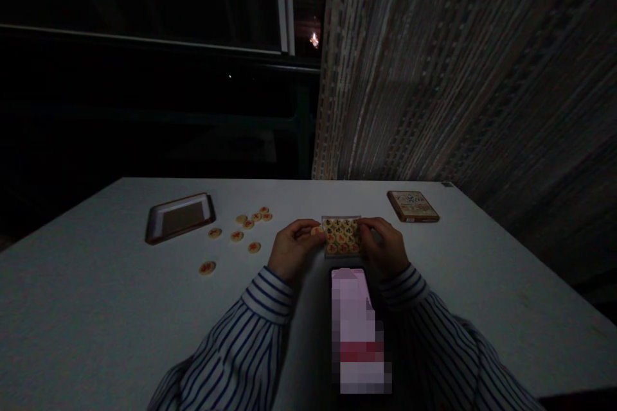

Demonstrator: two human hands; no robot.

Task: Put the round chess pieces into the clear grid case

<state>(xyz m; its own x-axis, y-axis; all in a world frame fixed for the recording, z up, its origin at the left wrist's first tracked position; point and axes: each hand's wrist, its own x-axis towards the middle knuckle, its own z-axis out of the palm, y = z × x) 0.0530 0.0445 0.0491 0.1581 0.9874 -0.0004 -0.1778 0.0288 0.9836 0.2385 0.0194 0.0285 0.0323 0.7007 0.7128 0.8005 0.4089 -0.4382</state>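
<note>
A small clear case (pixel 341 255) filled with rows of round game pieces (pixel 341 239), some marked black and some red, lies on the white table. At its left edge my left hand (pixel 295 249) pinches a round red-marked piece (pixel 317 230) between thumb and fingers. My right hand (pixel 385 248) is closed at the case's right side, its fingertips touching or very near the edge; what they grip, if anything, is hidden. Several loose red-marked pieces (pixel 236 236) are scattered on the table to the left of my left hand.
An open tray-like box part (pixel 211 209) rests at the table's left. A flat printed box (pixel 413 205) lies at the back right. Between my forearms is a lit phone (pixel 354 314). Beyond the white table (pixel 120 308) hangs a string curtain (pixel 409 64).
</note>
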